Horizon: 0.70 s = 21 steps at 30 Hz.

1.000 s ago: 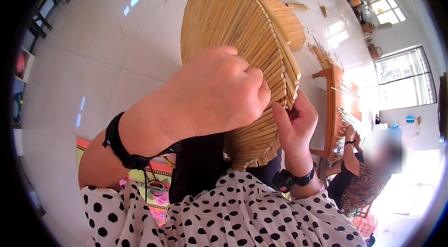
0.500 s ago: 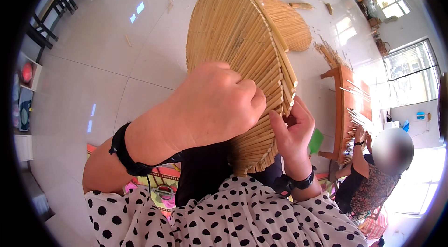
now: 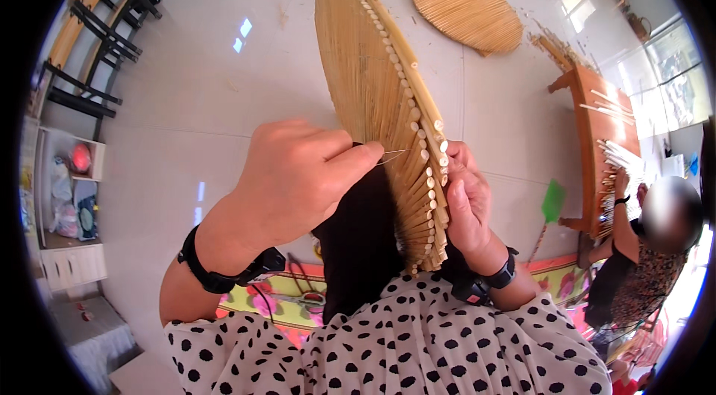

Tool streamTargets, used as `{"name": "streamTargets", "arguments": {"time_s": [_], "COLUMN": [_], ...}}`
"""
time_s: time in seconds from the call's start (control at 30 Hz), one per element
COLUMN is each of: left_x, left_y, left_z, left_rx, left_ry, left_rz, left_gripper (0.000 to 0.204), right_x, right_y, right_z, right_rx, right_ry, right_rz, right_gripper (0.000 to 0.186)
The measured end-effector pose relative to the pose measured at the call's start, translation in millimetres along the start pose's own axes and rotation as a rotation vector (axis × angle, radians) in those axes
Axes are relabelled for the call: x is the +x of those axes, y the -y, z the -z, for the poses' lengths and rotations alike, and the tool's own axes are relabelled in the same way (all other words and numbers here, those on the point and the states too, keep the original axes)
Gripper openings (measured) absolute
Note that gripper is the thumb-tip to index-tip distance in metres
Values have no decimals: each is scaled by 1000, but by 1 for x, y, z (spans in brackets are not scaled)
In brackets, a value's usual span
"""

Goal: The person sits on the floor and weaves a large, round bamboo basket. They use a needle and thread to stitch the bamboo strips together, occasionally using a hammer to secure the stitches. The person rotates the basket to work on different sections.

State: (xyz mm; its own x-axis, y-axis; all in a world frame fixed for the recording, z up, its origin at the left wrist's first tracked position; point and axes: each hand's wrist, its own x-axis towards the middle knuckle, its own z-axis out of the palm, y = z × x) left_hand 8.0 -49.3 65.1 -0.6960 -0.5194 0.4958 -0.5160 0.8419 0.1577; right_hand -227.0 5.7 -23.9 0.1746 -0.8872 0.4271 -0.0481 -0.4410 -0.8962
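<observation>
A large round mat of straw-coloured stalks (image 3: 358, 59) stands on edge against my dark-trousered lap, its cut stalk ends forming a pale row along the rim. My left hand (image 3: 298, 175) is closed in a pinch in front of its near face. A thin pale thread (image 3: 395, 155) runs from those fingertips to the stalks; whether a needle is on it, I cannot tell. On the mat's right side my right hand (image 3: 470, 201) has its fingers curled against the rim, with the thumb bent beside them. The fingertips are partly hidden behind the stalk ends.
A second round stalk mat (image 3: 466, 13) lies on the floor at the far right, near loose stalk scraps (image 3: 559, 48). A person (image 3: 634, 268) works at a wooden table (image 3: 585, 111) with pale stalks. Benches (image 3: 93, 37) stand at left; a green swatter (image 3: 553, 201) is nearby.
The mat has turned more edge-on, showing its rim. My left hand has drawn back left from the rim, with thread stretched out. My right hand stays at the rim.
</observation>
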Motion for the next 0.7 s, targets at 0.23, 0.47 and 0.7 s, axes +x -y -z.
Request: {"name": "streamTargets", "arguments": {"time_s": [0.23,0.47,0.7], "left_x": [4,-12,-8], "left_y": [0,-4,-10], "left_z": [11,8,14], "left_rx": [24,-73,-124], "left_ry": [142,231,300], "left_rz": [11,127,235], "left_gripper": [27,29,23], "right_x": [-9,-14,-5], "right_y": [-14,-17,-23], "right_z": [-18,-20,-18], "right_rx": [272,311,376], "right_ry": [-43,-31,-78], "right_rz": [62,63,-11], "right_gripper": [42,41,32]}}
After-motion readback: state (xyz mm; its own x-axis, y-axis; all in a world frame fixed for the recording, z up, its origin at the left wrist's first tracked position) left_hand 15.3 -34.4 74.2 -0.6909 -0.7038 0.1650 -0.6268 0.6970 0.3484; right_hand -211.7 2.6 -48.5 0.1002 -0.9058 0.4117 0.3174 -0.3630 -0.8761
